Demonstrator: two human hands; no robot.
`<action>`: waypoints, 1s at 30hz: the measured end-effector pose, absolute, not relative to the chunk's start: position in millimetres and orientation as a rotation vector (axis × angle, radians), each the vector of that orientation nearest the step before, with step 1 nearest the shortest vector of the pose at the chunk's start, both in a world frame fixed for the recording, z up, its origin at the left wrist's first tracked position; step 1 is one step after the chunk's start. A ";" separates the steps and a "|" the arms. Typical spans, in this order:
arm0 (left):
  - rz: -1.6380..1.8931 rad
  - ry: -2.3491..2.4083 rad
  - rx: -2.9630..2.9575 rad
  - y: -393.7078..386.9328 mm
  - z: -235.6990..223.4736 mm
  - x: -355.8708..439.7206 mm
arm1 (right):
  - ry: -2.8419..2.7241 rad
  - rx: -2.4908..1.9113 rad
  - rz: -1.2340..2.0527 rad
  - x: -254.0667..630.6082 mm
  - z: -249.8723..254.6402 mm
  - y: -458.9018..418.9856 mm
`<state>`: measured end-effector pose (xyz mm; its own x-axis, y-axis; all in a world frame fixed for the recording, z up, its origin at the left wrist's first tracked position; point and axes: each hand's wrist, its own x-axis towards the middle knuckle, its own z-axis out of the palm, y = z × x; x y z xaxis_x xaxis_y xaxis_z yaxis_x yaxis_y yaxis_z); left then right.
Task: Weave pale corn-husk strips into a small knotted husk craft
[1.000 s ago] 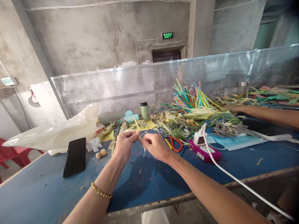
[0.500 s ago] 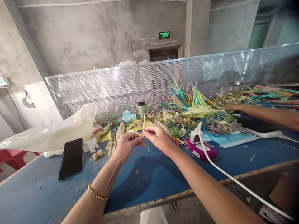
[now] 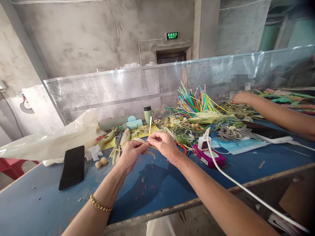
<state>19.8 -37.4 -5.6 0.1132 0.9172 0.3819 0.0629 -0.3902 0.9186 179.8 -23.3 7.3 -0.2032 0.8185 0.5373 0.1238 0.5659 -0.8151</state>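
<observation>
Above the blue table [image 3: 137, 200], my left hand [image 3: 130, 154] and my right hand [image 3: 163, 146] meet with their fingertips pinched together. A thin pale yellow stick [image 3: 150, 124] rises upright from between the fingertips, at the right hand's thumb and forefinger. Behind the left fingers shows a pale strip of dried corn husk [image 3: 139, 140], its inner end hidden in the left pinch. A curled brownish strip end [image 3: 152, 154] hangs below the hands. Just beyond the left hand lie dried husks [image 3: 125, 137].
A black phone [image 3: 72, 167] and two small round tan balls [image 3: 101, 162] lie left. Colourful straws [image 3: 197, 101], cord coils [image 3: 231, 131] and a purple power strip [image 3: 209, 155] with a white cable sit right. Another person's arm [image 3: 278, 113] reaches in. A green bottle [image 3: 147, 115] stands behind.
My hands stay pinched together at the stick, with only small finger shifts. The other person's hand on the right has lifted off the pile. The view has shifted slightly.
</observation>
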 end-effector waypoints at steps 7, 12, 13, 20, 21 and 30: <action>1.370 0.954 1.623 -41.7 -1.2 20.6 | -1.640 -0.814 0.735 178.7 2.9 -19.1; 1.427 1.031 1.553 -35.4 -4.8 16.2 | -1.762 -0.904 0.757 182.4 2.6 -19.1; 1.446 1.044 1.540 -33.9 -5.4 15.0 | -1.808 -0.942 0.768 183.0 2.9 -20.1; 1.333 0.825 1.408 -35.9 -0.1 11.7 | -1.970 -1.022 0.502 182.6 8.6 -25.3; 1.331 0.805 1.395 -36.8 0.8 11.6 | -1.961 -1.022 0.511 182.6 8.8 -25.0; 1.356 0.783 1.359 -35.1 -2.9 10.3 | -1.824 -0.900 0.760 183.3 5.0 -24.4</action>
